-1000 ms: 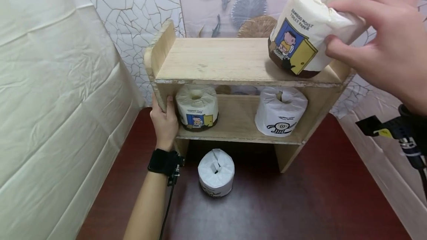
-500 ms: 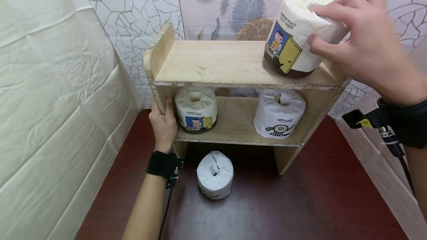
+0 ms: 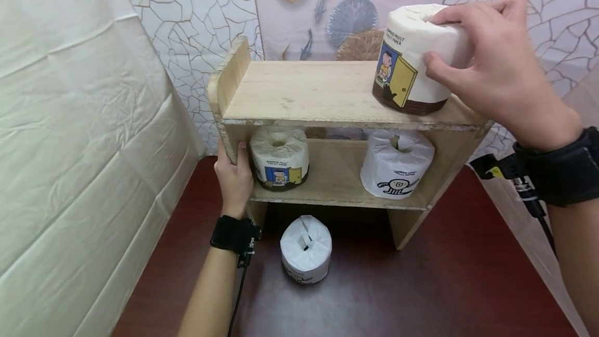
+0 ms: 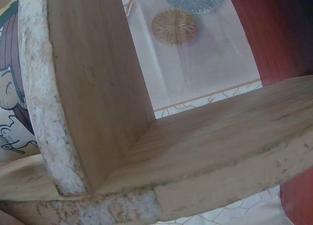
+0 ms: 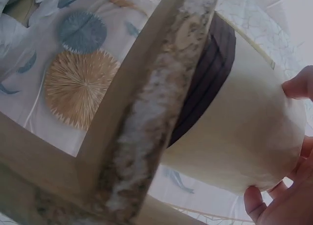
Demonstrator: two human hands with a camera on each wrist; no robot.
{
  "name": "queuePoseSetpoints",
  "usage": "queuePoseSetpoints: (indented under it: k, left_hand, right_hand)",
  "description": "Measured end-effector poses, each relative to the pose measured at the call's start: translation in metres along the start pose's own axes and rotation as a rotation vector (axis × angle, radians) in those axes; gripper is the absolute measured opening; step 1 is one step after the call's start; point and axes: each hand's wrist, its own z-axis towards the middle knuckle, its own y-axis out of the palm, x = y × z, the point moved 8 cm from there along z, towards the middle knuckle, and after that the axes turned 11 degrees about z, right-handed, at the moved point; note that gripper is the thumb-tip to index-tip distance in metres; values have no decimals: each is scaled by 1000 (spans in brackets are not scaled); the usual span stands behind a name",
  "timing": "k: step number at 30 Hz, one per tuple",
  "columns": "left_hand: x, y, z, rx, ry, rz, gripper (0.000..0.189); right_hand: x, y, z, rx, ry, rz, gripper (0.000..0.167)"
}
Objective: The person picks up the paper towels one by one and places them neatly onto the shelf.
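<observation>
My right hand (image 3: 500,66) grips a toilet paper roll (image 3: 407,59) by its top, fingers at the core hole and thumb on its side. The roll stands nearly upright at the right end of the wooden shelf's top board (image 3: 309,92). Its wrapper has a cartoon door picture and a brown base band. In the right wrist view, fingertips press the pale side of the roll (image 5: 244,117). With its thumb inside, my left hand (image 3: 234,176) holds the shelf's left side panel; the other fingers are mostly hidden behind it. Boards of the shelf (image 4: 98,73) fill the left wrist view.
On the middle board stand a door-print roll (image 3: 281,155) at the left and a white roll (image 3: 398,163) at the right. Another white roll (image 3: 306,251) stands on the dark red table (image 3: 374,295) in front. A pale cloth (image 3: 89,144) hangs at the left.
My right hand has brought the roll left and down onto the top board, and the roll has gone from tilted to nearly upright. The left hand keeps its hold on the side panel.
</observation>
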Motion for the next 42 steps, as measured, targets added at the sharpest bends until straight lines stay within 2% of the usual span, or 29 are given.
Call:
queuePoseSetpoints:
  k: [5,12,19,21,25,29,36,42]
  left_hand:
    - [0,-1,0,8,-8,-2,45]
    - [6,-3,-1,7,-36,14,44]
    - [29,-9,-1,10,-30,13,43]
    - [31,-10,-1,12,-26,13,42]
    - [33,-9,-1,2,-25,4,43]
    - [29,-7,0,2,-26,5,43]
    - [2,-2,1,6,-9,16,46]
    - [2,0,0,0,8,9,45]
  right_hand:
    - [1,-2,-2,-4,-35,4,49]
    - [8,-18,-3,26,-130,113,47]
    - [17,-25,-2,-14,-108,125,44]
    - [18,-25,-1,-29,-127,143,45]
    - [23,-25,0,-58,-111,160,48]
    - [33,-25,0,-79,-33,150,49]
    - [47,-22,1,-147,80,183,52]
    - [52,-19,2,-224,103,208,52]
